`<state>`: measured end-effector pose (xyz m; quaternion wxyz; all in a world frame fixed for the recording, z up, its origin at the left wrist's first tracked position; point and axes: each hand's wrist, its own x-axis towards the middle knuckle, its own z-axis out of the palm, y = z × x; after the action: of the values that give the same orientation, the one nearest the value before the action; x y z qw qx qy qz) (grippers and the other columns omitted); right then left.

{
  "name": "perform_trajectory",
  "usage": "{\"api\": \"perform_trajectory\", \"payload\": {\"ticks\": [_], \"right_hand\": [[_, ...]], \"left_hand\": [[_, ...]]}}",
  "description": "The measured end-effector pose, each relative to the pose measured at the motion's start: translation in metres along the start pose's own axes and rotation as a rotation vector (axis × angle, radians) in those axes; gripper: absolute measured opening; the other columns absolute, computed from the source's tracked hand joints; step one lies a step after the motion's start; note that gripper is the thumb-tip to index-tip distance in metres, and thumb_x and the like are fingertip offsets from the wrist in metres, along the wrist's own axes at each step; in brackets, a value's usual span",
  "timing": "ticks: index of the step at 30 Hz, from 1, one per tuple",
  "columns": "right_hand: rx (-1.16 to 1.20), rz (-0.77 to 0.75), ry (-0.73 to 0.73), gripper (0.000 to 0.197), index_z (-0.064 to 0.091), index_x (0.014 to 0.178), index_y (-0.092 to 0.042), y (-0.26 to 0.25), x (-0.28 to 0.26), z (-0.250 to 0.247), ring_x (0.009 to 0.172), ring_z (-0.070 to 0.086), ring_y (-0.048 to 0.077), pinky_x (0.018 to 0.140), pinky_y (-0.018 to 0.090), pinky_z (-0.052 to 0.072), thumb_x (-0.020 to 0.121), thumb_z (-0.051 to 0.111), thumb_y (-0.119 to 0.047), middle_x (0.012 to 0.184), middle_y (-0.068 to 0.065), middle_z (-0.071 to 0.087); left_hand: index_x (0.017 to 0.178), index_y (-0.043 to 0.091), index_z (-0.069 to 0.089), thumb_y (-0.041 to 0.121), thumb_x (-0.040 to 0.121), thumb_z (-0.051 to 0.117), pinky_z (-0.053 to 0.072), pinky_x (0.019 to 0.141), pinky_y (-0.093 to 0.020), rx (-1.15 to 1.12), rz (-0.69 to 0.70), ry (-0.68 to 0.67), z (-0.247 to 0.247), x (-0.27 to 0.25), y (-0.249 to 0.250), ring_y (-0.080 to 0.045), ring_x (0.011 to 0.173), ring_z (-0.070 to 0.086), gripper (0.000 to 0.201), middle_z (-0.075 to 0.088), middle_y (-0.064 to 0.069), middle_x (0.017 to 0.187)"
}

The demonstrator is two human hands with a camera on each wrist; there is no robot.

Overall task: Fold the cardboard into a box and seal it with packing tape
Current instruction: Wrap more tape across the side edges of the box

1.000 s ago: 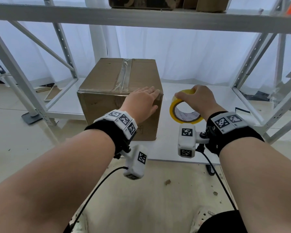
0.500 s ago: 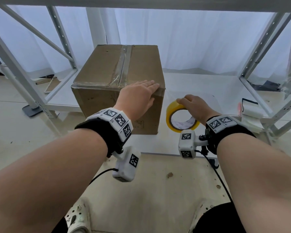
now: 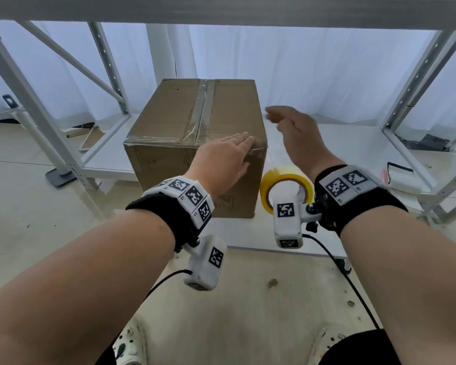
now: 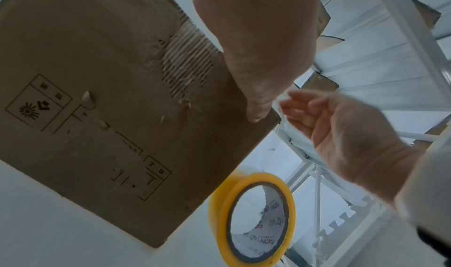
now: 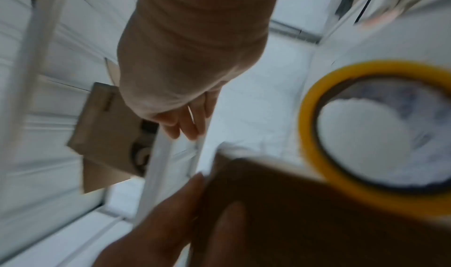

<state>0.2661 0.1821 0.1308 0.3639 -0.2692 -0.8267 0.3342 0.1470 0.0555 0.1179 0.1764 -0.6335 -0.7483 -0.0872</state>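
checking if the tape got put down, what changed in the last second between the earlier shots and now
The right hand let go of the tape roll and rose, open, beside the box. The roll now stands alone on the shelf. The left hand stays flat on the box's front top edge.

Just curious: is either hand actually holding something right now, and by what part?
Nothing is gripped. The left hand lies flat on the box's top front corner; the right hand hangs open above the tape roll.
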Motion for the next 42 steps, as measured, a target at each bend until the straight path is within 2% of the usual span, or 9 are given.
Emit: {"api": "perform_trajectory", "payload": {"ticks": [3, 8, 14, 18, 22, 26, 31, 37, 42], "right_hand": [[-0.097, 0.011, -0.097, 0.035, 0.062, 0.121, -0.009, -0.018, -0.004, 0.011, 0.104, 0.057, 0.013, 0.09, 0.02, 0.041, 0.098, 0.036, -0.015, 0.109, 0.002, 0.067], [-0.207, 0.011, -0.048, 0.034, 0.065, 0.111, -0.01, -0.017, -0.011, 0.016, 0.097, 0.062, 0.019, 0.089, 0.036, 0.049, 0.097, 0.036, -0.02, 0.101, 0.005, 0.071], [-0.262, 0.007, -0.012, 0.034, 0.064, 0.116, -0.006, -0.023, -0.022, 0.026, 0.101, 0.062, 0.022, 0.088, 0.03, 0.049, 0.1, 0.036, -0.019, 0.107, 0.009, 0.069], [-0.145, 0.075, -0.118, 0.035, 0.063, 0.117, -0.008, -0.029, -0.012, 0.014, 0.105, 0.058, 0.016, 0.089, 0.02, 0.041, 0.098, 0.033, -0.008, 0.111, 0.006, 0.066], [-0.267, 0.071, -0.285, 0.043, 0.064, 0.113, -0.013, -0.026, 0.019, 0.007, 0.114, 0.053, 0.022, 0.1, 0.033, 0.041, 0.092, 0.03, 0.003, 0.117, 0.007, 0.061], [-0.436, 0.077, -0.468, 0.04, 0.056, 0.13, -0.015, -0.019, 0.044, 0.012, 0.129, 0.042, 0.021, 0.106, 0.029, 0.029, 0.099, 0.034, -0.006, 0.14, 0.005, 0.049], [-0.383, 0.054, -0.525, 0.042, 0.05, 0.138, -0.021, -0.007, 0.049, 0.011, 0.14, 0.029, 0.015, 0.111, 0.021, 0.014, 0.1, 0.036, -0.007, 0.153, -0.003, 0.033], [-0.605, -0.06, -0.65, 0.064, 0.038, 0.145, -0.023, -0.019, 0.04, 0.002, 0.145, 0.016, 0.013, 0.115, 0.027, 0.008, 0.089, 0.043, 0.007, 0.153, -0.008, 0.029], [-0.572, -0.146, -0.517, 0.052, 0.046, 0.14, -0.016, -0.02, 0.029, 0.015, 0.138, 0.034, 0.014, 0.103, 0.008, 0.013, 0.091, 0.06, -0.008, 0.148, 0.0, 0.04]], "left_hand": [[0.144, 0.018, 0.035, 0.037, 0.098, 0.045, 0.036, 0.106, -0.031, 0.026, -0.035, -0.025, -0.007, -0.006, -0.016, -0.014, 0.135, 0.038, 0.051, 0.037, 0.001, 0.15], [0.139, 0.02, 0.045, 0.037, 0.096, 0.049, 0.046, 0.095, -0.038, 0.034, -0.198, -0.076, -0.024, -0.046, -0.076, -0.016, 0.128, 0.047, 0.047, 0.045, 0.004, 0.144], [0.139, 0.017, 0.044, 0.033, 0.093, 0.054, 0.044, 0.098, -0.04, 0.066, -0.334, -0.081, -0.029, -0.076, -0.112, -0.02, 0.128, 0.048, 0.05, 0.047, 0.0, 0.143], [0.144, 0.022, 0.033, 0.035, 0.093, 0.055, 0.04, 0.1, -0.04, 0.128, -0.32, -0.09, -0.024, -0.061, -0.104, -0.025, 0.124, 0.05, 0.057, 0.052, -0.005, 0.136], [0.148, 0.026, 0.023, 0.033, 0.093, 0.055, 0.028, 0.111, -0.04, 0.151, -0.176, -0.096, -0.014, -0.035, -0.079, -0.024, 0.133, 0.04, 0.065, 0.043, -0.006, 0.145], [0.148, 0.024, 0.024, 0.031, 0.094, 0.054, 0.023, 0.113, -0.037, 0.091, -0.146, -0.097, -0.002, -0.016, -0.07, -0.023, 0.14, 0.03, 0.062, 0.032, -0.007, 0.152], [0.147, 0.029, 0.027, 0.039, 0.096, 0.047, 0.024, 0.113, -0.035, 0.081, 0.003, -0.101, 0.001, -0.012, -0.103, -0.017, 0.138, 0.035, 0.056, 0.034, 0.0, 0.151], [0.143, 0.035, 0.036, 0.037, 0.095, 0.049, 0.026, 0.111, -0.039, 0.096, 0.082, -0.092, 0.009, 0.004, -0.135, -0.019, 0.134, 0.041, 0.05, 0.041, 0.007, 0.147], [0.125, 0.029, 0.061, 0.031, 0.078, 0.074, 0.03, 0.102, -0.049, 0.101, 0.003, 0.023, 0.018, 0.009, -0.139, -0.035, 0.119, 0.051, 0.048, 0.061, -0.01, 0.126]]}}
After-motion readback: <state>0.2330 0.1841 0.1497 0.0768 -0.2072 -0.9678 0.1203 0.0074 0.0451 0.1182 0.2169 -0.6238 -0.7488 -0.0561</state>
